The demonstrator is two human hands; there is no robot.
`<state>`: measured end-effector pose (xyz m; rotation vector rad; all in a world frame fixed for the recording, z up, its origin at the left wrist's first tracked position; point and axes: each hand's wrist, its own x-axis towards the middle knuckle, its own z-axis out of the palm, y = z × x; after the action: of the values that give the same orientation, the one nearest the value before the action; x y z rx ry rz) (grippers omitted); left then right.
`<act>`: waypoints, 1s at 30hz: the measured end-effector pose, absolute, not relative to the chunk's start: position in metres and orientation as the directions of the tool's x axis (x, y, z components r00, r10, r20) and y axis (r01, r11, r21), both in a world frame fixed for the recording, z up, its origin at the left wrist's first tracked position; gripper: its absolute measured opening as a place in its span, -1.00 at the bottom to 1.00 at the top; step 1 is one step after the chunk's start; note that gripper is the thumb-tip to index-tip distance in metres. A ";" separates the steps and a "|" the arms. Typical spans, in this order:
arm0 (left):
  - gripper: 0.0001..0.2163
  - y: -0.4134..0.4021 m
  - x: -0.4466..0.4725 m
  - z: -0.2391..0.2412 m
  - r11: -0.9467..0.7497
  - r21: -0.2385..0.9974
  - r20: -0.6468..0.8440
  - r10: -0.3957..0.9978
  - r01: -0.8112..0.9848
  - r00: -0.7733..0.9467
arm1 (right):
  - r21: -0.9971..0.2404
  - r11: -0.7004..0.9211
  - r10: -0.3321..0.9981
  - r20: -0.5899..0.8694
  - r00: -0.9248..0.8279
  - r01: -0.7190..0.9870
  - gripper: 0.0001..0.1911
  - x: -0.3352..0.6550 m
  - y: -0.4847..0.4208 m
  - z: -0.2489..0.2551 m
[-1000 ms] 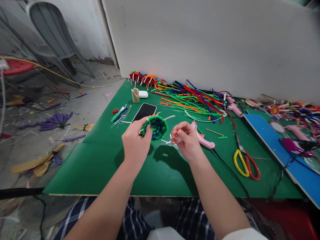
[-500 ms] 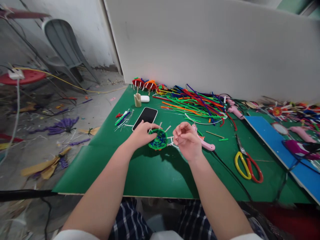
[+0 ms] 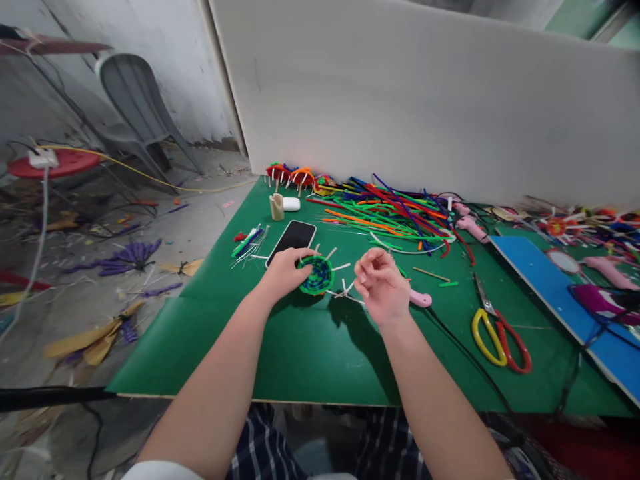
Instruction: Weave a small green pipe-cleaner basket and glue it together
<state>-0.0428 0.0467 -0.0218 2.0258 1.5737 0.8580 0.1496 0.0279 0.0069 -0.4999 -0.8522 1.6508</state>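
Observation:
A small woven basket (image 3: 317,274) of green and blue strands, with white spokes sticking out of its rim, rests on the green table (image 3: 310,347). My left hand (image 3: 283,272) lies against its left side with fingers curled on the rim. My right hand (image 3: 382,285) hovers just right of the basket, fingers curled together in a loose pinch; whatever they hold is too small to name. Loose white strips lie on the table between the two hands.
A black phone (image 3: 291,241) lies just beyond the basket. A pile of coloured strands (image 3: 395,208) covers the back of the table. A pink glue gun (image 3: 419,298) sits behind my right hand, and yellow and red scissors (image 3: 497,332) lie to the right. A blue board (image 3: 560,293) lies at far right.
My left hand has lowered the basket from a tilted, lifted hold down onto the table. My right hand has drifted slightly right. The camera has tilted up a little.

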 end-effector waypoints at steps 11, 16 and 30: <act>-0.75 0.036 -0.033 -0.018 -0.313 0.633 0.343 0.933 0.708 0.106 | -0.791 -0.058 0.956 0.130 -0.261 -0.609 -0.81 0.151 0.029 0.003; -0.74 0.023 -0.025 -0.016 -0.298 0.658 0.323 0.941 0.691 0.098 | -0.797 -0.033 0.963 0.137 -0.234 -0.603 -0.79 0.152 0.029 0.002; -0.64 -0.007 -0.036 -0.018 0.042 0.815 0.055 0.987 0.578 -0.150 | -0.856 -0.008 0.979 0.098 -0.178 -0.516 -0.94 0.147 0.029 -0.001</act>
<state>-0.0363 -0.0067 -0.0179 1.5768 1.7824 0.9758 0.1467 0.0288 -0.0008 -0.6660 -0.9536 1.5236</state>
